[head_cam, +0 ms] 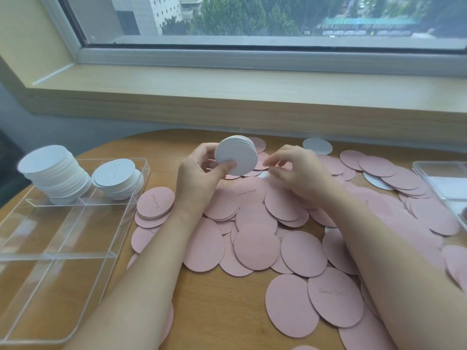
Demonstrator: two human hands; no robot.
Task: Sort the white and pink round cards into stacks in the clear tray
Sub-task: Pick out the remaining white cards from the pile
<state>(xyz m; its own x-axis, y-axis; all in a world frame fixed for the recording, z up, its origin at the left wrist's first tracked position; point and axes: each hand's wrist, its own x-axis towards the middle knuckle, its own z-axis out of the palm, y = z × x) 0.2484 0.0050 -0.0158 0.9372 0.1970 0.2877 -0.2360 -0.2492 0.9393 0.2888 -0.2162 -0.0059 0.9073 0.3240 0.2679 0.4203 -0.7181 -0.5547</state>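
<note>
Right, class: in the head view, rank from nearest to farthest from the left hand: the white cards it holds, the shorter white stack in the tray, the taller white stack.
1. Held white cards, in the left hand.
2. Shorter stack, tray's back right compartment.
3. Taller stack, back left compartment.

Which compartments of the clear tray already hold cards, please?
Only the two far compartments: each holds a white stack; the clear tray's nearer compartments are empty.
</note>
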